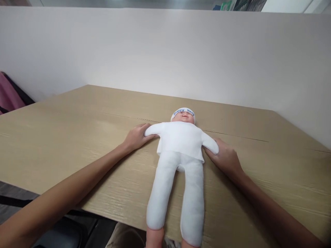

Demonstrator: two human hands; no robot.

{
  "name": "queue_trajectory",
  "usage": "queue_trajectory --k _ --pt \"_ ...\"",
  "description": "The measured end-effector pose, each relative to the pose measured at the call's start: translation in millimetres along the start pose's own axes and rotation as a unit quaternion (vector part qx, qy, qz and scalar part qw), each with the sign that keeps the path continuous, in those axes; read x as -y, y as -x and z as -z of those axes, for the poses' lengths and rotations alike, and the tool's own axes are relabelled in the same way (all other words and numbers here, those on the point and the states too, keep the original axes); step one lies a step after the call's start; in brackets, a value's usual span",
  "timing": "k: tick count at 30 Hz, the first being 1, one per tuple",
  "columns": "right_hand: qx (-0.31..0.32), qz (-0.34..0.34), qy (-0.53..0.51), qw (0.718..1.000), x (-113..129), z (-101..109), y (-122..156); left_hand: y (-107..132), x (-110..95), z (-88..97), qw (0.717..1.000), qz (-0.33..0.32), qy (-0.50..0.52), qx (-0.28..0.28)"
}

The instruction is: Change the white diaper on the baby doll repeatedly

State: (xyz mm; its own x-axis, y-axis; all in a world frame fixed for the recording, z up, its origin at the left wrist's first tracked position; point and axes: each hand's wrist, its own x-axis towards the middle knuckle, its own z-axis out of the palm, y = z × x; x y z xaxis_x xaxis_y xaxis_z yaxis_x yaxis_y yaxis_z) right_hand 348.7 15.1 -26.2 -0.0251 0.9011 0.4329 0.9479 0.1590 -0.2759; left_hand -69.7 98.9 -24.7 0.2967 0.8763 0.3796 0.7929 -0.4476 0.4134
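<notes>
A baby doll (181, 139) lies on its back on the wooden table, its head away from me and its feet at the near edge. It wears a white top, white trousers (161, 193) and a white cap (183, 110) with blue lettering. Both its arms are spread out. My left hand (138, 136) is closed round the end of the sleeved arm on the left. On the other side my right hand (224, 155) grips the opposite sleeved arm, its fingers partly hidden behind it. The doll's bare lower legs run to the bottom of the view.
The table (111, 175) has a pale wood grain and a thin dark seam across it. A white partition (165, 51) rises along its far side. Pink cloth (10, 91) shows at the left edge. A dark chair (62, 234) stands below the near edge.
</notes>
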Motion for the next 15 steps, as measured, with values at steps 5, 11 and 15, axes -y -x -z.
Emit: queue_trajectory --k 5,11,15 --pt "-0.017 0.007 0.007 1.000 -11.9 -16.4 -34.3 -38.2 15.4 -14.3 1.000 -0.023 -0.006 -0.010" --pt "-0.016 -0.027 0.022 0.999 -25.4 -34.8 -78.9 -83.2 29.1 -31.1 0.998 -0.031 -0.038 -0.035" --pt "-0.038 -0.040 0.019 0.998 -28.5 -46.0 -106.7 -111.4 35.6 -41.9 0.998 -0.014 -0.047 -0.047"
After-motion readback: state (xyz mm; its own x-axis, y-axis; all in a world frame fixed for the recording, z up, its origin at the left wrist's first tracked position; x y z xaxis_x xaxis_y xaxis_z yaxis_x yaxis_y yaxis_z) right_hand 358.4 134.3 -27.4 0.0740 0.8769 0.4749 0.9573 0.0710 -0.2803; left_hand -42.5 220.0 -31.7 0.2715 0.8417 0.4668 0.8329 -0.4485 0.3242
